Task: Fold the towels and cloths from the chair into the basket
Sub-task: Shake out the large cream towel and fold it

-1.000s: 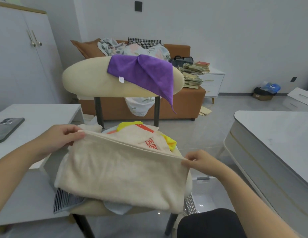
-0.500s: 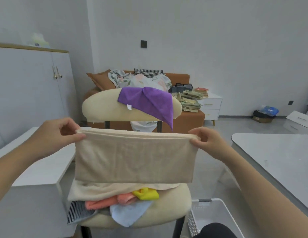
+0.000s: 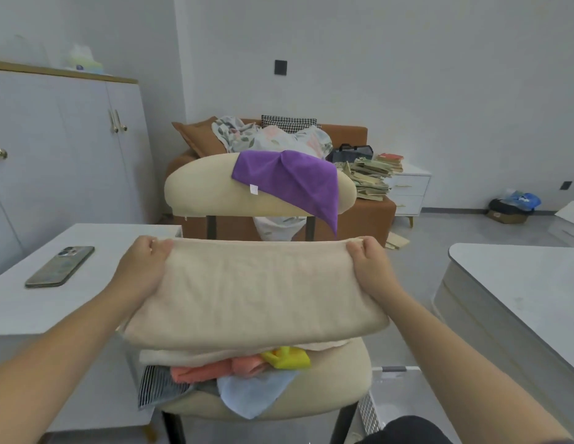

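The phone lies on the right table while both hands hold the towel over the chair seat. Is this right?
Not quite: the head view shows the phone on the left table. The left hand and right hand do hold the towel over the chair seat.

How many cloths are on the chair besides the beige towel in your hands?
5: purple cloth on backrest; coral cloth, yellow cloth, light blue cloth, striped cloth on seat under the towel. The beige layer beneath may be another; more may be hidden.
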The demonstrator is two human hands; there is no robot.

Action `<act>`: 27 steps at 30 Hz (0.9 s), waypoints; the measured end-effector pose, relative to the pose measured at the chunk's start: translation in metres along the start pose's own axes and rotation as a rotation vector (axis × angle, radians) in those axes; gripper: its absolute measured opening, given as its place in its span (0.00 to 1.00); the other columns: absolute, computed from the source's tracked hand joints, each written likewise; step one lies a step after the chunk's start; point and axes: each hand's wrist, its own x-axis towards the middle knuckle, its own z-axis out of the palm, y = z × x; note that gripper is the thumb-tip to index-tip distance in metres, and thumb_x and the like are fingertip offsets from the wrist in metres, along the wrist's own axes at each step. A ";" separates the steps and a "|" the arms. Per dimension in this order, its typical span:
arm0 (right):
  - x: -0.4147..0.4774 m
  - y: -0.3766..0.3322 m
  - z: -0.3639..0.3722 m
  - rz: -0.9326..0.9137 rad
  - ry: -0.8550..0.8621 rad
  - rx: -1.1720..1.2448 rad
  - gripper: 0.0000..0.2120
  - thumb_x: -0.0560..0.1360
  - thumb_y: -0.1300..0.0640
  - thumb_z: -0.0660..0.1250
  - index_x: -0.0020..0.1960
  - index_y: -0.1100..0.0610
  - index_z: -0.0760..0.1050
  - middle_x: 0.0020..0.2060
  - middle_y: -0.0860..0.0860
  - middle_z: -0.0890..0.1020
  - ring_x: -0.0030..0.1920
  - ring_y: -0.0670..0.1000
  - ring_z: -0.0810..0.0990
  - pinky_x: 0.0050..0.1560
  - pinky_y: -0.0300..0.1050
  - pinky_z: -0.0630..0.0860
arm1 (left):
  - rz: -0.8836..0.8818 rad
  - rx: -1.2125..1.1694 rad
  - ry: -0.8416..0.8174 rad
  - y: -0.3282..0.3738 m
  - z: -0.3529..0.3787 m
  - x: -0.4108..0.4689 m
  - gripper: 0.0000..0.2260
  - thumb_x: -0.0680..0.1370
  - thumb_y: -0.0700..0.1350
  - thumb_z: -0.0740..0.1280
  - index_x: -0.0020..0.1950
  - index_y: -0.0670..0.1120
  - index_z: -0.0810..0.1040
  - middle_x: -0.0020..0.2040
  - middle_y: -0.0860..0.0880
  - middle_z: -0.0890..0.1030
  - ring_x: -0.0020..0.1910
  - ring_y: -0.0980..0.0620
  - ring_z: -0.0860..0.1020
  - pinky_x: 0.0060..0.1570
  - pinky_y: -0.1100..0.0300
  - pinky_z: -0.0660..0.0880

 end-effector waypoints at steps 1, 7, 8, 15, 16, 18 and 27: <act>0.006 0.008 0.011 0.031 -0.030 -0.049 0.06 0.81 0.53 0.57 0.51 0.54 0.70 0.43 0.43 0.74 0.44 0.43 0.72 0.39 0.36 0.66 | -0.009 0.075 0.011 -0.010 0.010 0.006 0.12 0.82 0.52 0.57 0.55 0.44 0.70 0.50 0.47 0.74 0.48 0.45 0.72 0.44 0.54 0.65; 0.042 0.076 0.076 0.217 -0.162 -0.280 0.10 0.82 0.55 0.55 0.47 0.60 0.67 0.46 0.57 0.76 0.49 0.59 0.75 0.42 0.48 0.66 | -0.096 0.313 -0.093 -0.074 0.073 0.050 0.16 0.82 0.49 0.57 0.55 0.37 0.75 0.57 0.37 0.77 0.52 0.39 0.74 0.49 0.52 0.67; 0.046 0.086 0.083 0.234 -0.170 -0.303 0.09 0.81 0.55 0.55 0.48 0.60 0.68 0.48 0.59 0.77 0.48 0.58 0.74 0.44 0.49 0.68 | -0.111 0.323 -0.115 -0.080 0.080 0.054 0.17 0.83 0.49 0.57 0.55 0.37 0.76 0.57 0.36 0.77 0.55 0.38 0.74 0.51 0.52 0.68; 0.034 0.077 0.104 0.104 -0.168 -0.704 0.24 0.80 0.48 0.57 0.74 0.55 0.59 0.68 0.56 0.71 0.67 0.59 0.70 0.63 0.53 0.67 | -0.552 -0.250 -0.312 -0.112 0.076 0.056 0.27 0.76 0.63 0.64 0.59 0.42 0.78 0.55 0.41 0.82 0.53 0.41 0.80 0.55 0.48 0.76; 0.024 0.065 0.110 0.005 -0.166 -0.735 0.27 0.81 0.47 0.56 0.76 0.55 0.56 0.72 0.54 0.66 0.72 0.57 0.64 0.68 0.55 0.63 | -0.591 -0.280 -0.360 -0.113 0.071 0.053 0.24 0.76 0.62 0.64 0.59 0.42 0.79 0.54 0.42 0.83 0.52 0.41 0.81 0.53 0.49 0.77; 0.000 0.037 0.129 -0.201 -0.251 -0.730 0.29 0.81 0.45 0.53 0.79 0.53 0.49 0.78 0.51 0.55 0.77 0.55 0.52 0.74 0.59 0.52 | -0.596 -0.282 -0.376 -0.115 0.065 0.043 0.19 0.78 0.56 0.66 0.58 0.42 0.79 0.53 0.42 0.83 0.51 0.42 0.81 0.47 0.52 0.77; -0.066 0.029 0.208 -0.318 -0.607 -0.846 0.28 0.81 0.40 0.44 0.78 0.45 0.45 0.78 0.50 0.40 0.76 0.60 0.34 0.67 0.72 0.33 | -0.169 0.019 -0.226 -0.067 0.052 0.018 0.13 0.78 0.47 0.65 0.37 0.42 0.71 0.37 0.44 0.74 0.36 0.47 0.72 0.36 0.57 0.62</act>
